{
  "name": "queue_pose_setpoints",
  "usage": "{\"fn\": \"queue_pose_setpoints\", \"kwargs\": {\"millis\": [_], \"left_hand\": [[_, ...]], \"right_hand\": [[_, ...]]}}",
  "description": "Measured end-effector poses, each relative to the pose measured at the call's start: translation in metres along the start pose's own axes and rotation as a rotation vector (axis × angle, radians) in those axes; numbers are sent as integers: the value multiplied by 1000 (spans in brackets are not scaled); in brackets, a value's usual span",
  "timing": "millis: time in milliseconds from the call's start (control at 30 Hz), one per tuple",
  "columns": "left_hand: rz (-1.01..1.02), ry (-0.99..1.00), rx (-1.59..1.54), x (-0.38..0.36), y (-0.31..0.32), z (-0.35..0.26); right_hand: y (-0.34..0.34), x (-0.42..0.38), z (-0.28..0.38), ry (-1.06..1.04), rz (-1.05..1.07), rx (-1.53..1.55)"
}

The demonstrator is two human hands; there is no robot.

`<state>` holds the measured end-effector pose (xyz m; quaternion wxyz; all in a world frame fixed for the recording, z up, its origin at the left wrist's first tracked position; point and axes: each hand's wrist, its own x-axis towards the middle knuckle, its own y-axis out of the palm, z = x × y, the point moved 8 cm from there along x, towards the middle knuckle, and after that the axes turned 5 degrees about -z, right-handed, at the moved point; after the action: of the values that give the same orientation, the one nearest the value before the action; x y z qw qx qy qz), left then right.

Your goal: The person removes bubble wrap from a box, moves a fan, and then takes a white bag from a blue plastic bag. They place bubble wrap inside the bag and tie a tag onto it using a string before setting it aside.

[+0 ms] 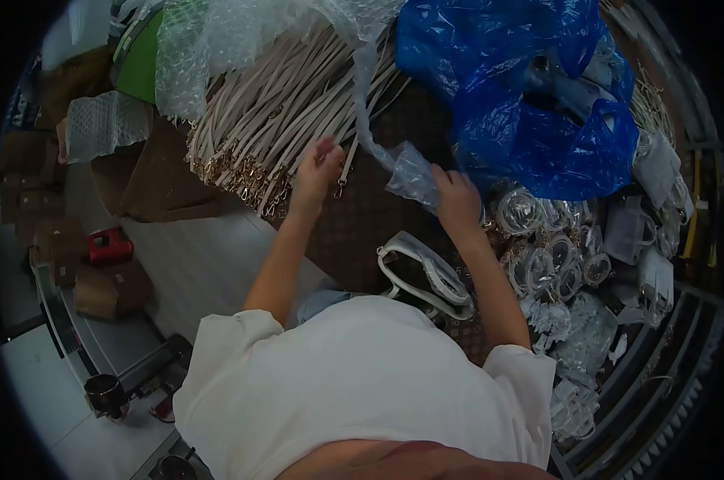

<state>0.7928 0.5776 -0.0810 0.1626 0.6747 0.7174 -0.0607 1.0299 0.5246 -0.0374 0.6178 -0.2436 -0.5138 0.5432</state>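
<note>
My right hand grips a crumpled clear plastic bag by its right side. A long twisted strip of clear plastic runs from near that bag up to the bubble wrap. To the left, my left hand is raised with its fingers curled in; whether anything is between them is hidden. It is beside a large pile of beige straps with gold-coloured clasps. Below my right hand, close to my body, lies a clear bag with white trim and handles.
Bubble wrap covers the back of the strap pile. A big blue plastic bag lies at the back right. Coiled clear-wrapped straps crowd the right side, near a metal rack. Cardboard boxes stand at left.
</note>
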Motion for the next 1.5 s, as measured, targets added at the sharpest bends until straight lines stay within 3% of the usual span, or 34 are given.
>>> {"fn": "queue_pose_setpoints", "kwargs": {"millis": [67,100,167,200,267,300,333,400,433,500,533,600,733,800,833,900,933,1000,1033,1100,1167,1233,1267,1300,1333,1367,1400,1433,1467,1500], "left_hand": [[-148,211,73,15,-7,-25],[-146,207,72,26,-5,-26],[-190,221,395,47,2,-29],[-183,221,389,55,6,-26],[-103,430,456,62,21,-29],[25,423,489,67,25,-23],[31,422,485,63,20,-26],[208,493,607,43,38,-38],[226,498,600,31,46,-36],[339,1222,974,-39,85,-45],[348,1224,967,-50,90,-37],[578,1270,1255,-65,107,6],[742,1187,1324,-73,107,30],[842,1113,1401,-80,109,31],[839,1118,1402,-80,106,26],[755,756,561,-62,81,-11],[758,757,566,-58,77,-14],[58,228,95,-6,14,-10],[53,232,96,-4,6,-8],[556,-262,-229,-13,31,30],[552,-223,-205,-19,39,17],[332,-55,-53,-14,33,-3],[342,-61,-50,-18,42,-4],[178,145,90,-17,41,-17],[11,350,231,-23,40,-34],[18,342,241,-32,52,-40],[-43,478,410,-47,64,-61],[-97,611,580,-63,76,-79],[-74,589,593,-74,84,-84],[111,519,333,-86,97,-85]], "right_hand": [[2,-3,12,-67,-12,-33],[3,-6,20,-129,-25,-66],[3,-9,25,-184,-38,-74],[1,-10,29,-241,-53,-79],[-1,-13,25,-195,19,-43],[1,-15,21,-149,87,2],[0,-17,21,-145,87,-4],[24,-34,-37,691,258,580],[28,-35,-49,701,245,570],[67,-62,-60,1275,205,1635],[59,-62,-53,1281,194,1632],[33,-39,-18,1120,162,1950],[46,-53,-23,1164,209,1831],[34,-47,-36,849,225,1069],[30,-46,-36,844,221,1070],[14,-41,-37,890,169,1137],[6,-39,-36,889,166,1141],[-17,-29,-28,717,113,1220],[-22,-27,-26,710,116,1223],[-28,-19,-12,620,198,1340],[-29,-18,-19,677,130,1242],[-27,-21,-26,754,57,1138],[-33,-18,-27,687,-13,812],[-40,-15,-21,611,-74,489],[-37,-14,-11,622,-74,491],[-54,-5,13,419,-198,268],[-68,1,42,216,-312,43],[-69,6,57,190,-290,75],[-72,8,71,173,-263,108],[-76,7,79,220,-268,297]]}}
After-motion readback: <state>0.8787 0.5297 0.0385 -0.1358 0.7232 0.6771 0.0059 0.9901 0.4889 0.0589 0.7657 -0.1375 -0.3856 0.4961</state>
